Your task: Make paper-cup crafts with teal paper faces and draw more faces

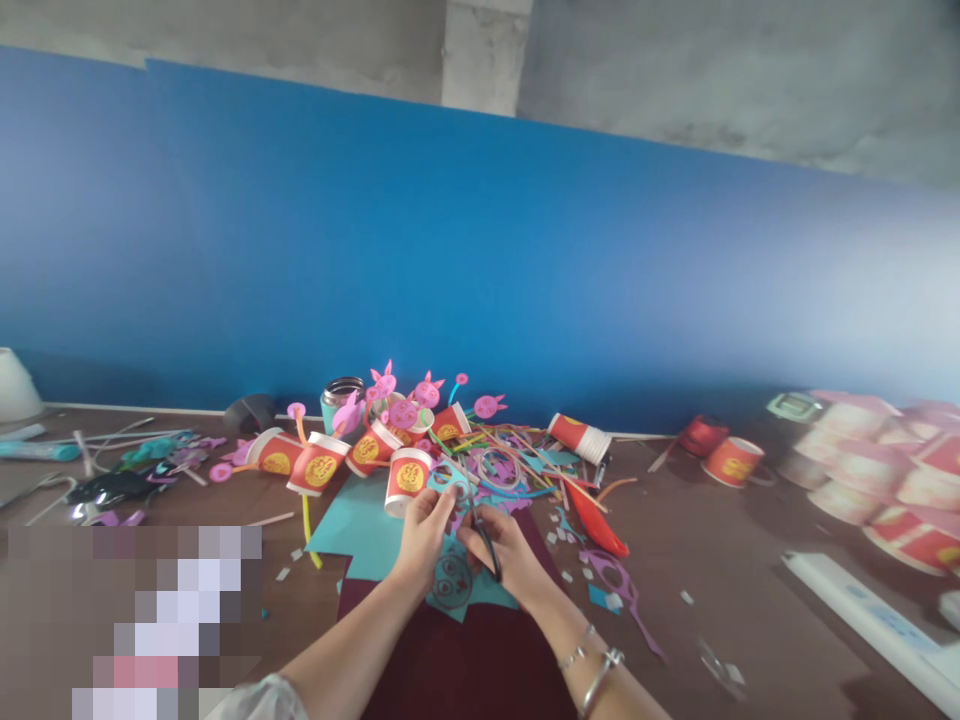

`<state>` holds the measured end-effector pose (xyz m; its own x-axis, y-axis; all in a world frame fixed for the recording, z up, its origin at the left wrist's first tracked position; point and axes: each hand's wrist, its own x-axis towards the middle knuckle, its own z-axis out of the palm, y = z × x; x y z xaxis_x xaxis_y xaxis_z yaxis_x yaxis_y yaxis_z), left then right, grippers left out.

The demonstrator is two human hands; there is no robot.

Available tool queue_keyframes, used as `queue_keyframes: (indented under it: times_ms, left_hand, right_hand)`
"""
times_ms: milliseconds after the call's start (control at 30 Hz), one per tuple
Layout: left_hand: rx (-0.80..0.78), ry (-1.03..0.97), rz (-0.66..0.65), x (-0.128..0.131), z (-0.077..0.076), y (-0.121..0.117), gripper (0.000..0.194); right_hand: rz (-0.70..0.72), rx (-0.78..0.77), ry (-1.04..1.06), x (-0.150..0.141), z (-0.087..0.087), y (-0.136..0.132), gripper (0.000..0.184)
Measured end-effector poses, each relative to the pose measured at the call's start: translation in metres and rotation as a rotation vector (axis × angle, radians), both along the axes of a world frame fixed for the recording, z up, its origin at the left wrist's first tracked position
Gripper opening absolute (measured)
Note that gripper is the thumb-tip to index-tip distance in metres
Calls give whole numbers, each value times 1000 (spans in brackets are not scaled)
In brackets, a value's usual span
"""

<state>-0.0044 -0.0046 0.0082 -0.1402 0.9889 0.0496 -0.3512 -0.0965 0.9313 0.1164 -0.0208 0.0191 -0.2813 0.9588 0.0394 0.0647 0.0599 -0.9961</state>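
Observation:
My left hand (426,528) pinches a small light-blue paper piece (448,476) between thumb and fingers. Black-handled scissors (487,545) are in my right hand (511,558), their blades close to the paper; how far they are apart is too small to tell. Below my hands lies a blue paper cutout with a drawn round face (452,582). A larger teal sheet (361,530) rests to the left, partly under a red and white paper cup (409,480). A dark red sheet (450,670) lies beneath my forearms.
Several paper cups with pink animal cutouts (428,390) stand at the back beside an open flask (341,395). Coloured strips and purple scraps (510,465) pile up behind my hands. Stacked cups (855,450) and a white power strip (862,610) are on the right. A blue partition (480,250) borders the table.

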Motion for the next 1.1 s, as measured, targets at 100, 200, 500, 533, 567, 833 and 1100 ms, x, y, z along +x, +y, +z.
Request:
queue_keyframes:
  times_ms: [100, 200, 500, 533, 567, 833, 1100]
  left_hand:
    - [5, 4, 5, 0, -1, 0, 46]
    - [6, 7, 8, 0, -3, 1, 47]
    - [6, 7, 4, 0, 0, 0, 46]
    - [6, 5, 4, 0, 0, 0, 47]
    - [6, 3, 4, 0, 0, 0, 47]
    - [14, 18, 13, 0, -3, 2, 44]
    - [15, -18, -15, -1, 2, -1, 38]
  right_hand:
    - [-4, -5, 5, 0, 0, 0, 30]
    - [-6, -6, 5, -1, 2, -1, 30]
    - [-19, 17, -23, 0, 2, -1, 31]
    - [-20, 22, -25, 0, 1, 0, 31]
    - [-22, 25, -29, 0, 0, 0, 31]
    - [-3, 44, -54, 2, -2, 2, 32]
    - [9, 42, -56, 3, -2, 1, 31]
